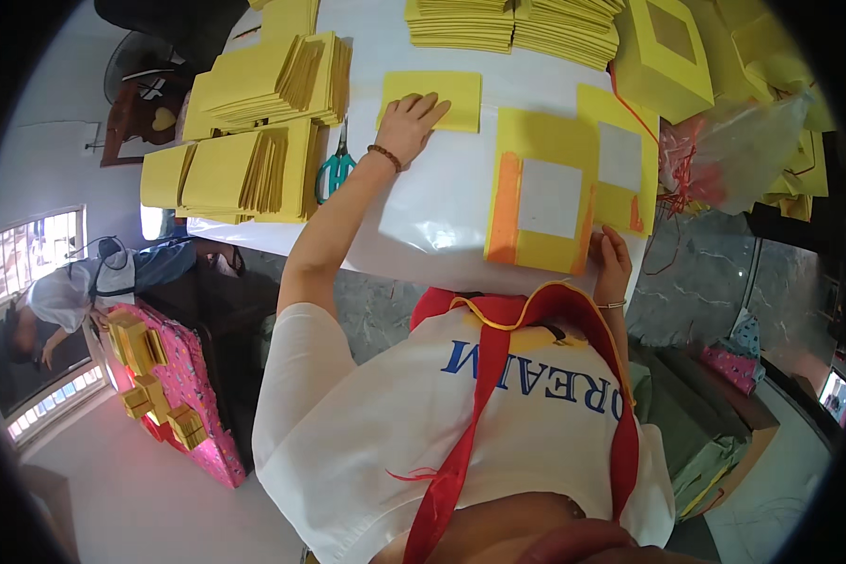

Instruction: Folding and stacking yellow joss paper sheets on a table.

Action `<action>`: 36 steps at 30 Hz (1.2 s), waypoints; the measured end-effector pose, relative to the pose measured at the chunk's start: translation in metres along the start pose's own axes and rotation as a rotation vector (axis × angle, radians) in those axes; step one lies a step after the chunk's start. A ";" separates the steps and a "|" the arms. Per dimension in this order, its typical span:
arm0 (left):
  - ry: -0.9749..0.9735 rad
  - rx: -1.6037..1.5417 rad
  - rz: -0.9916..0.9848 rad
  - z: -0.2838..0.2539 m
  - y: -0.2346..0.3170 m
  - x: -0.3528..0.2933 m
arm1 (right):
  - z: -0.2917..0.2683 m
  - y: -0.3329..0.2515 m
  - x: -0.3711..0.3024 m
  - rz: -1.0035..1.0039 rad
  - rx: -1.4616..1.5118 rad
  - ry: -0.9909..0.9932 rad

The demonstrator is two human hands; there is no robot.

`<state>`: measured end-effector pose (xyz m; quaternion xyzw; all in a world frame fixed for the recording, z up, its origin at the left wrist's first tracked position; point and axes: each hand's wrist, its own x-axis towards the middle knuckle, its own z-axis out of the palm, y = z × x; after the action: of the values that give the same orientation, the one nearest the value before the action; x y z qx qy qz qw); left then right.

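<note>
My left hand (410,125) lies with fingers stretched out on a flat yellow paper piece (459,101), an envelope or folded bag, near the middle of the table. A brown bead bracelet circles that wrist. At the table's near edge my right hand (612,259) is raised with loosely bent fingers, beside the lower right corner of a yellow sheet (543,132). I see nothing held in it. That sheet bears a pale grey rectangle and orange side strips. It partly overlaps a second, similar yellow sheet (587,105). Teal-handled scissors (335,175) lie left of my left forearm.
Stacks of yellow paper pieces (244,85) fill the table's left side; more stacks (461,23) stand at the back. A yellow box (663,56) and a clear plastic bag (738,155) are on the right. At far left, a person (75,291) is near a pink-covered table (193,376).
</note>
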<state>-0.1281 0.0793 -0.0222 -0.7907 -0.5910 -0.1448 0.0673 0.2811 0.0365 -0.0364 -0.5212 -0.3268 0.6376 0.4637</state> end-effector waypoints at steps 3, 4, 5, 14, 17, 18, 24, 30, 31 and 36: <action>-0.017 -0.062 -0.037 0.006 -0.001 -0.005 | -0.002 0.002 -0.002 0.026 -0.045 -0.014; -0.021 -0.066 -0.036 0.009 0.001 -0.005 | -0.002 0.003 -0.002 0.007 -0.056 -0.018; -0.011 -0.047 -0.060 0.011 0.003 -0.007 | -0.001 0.004 -0.002 -0.012 -0.067 -0.024; -0.054 -0.025 -0.101 0.017 0.004 -0.008 | -0.001 0.002 -0.004 -0.017 -0.091 -0.050; -0.022 0.011 -0.082 0.022 0.002 -0.006 | -0.004 0.005 -0.003 -0.036 -0.118 -0.057; -0.017 0.035 -0.074 0.023 0.001 -0.007 | -0.004 0.004 -0.003 -0.027 -0.125 -0.047; 0.013 0.057 -0.006 0.026 -0.017 0.009 | 0.001 0.003 0.005 -0.003 -0.115 -0.047; 0.067 0.115 0.032 0.015 -0.010 0.011 | 0.004 -0.001 0.001 -0.018 -0.158 -0.079; 0.119 0.070 0.023 0.010 -0.007 0.008 | 0.008 -0.006 -0.001 -0.013 -0.158 -0.083; 0.128 -0.484 -0.059 -0.027 0.072 0.000 | 0.007 -0.010 -0.003 -0.248 -0.262 -0.053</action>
<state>-0.0636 0.0508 0.0083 -0.7553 -0.5566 -0.3338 -0.0912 0.2769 0.0380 -0.0245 -0.5160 -0.4809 0.5410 0.4581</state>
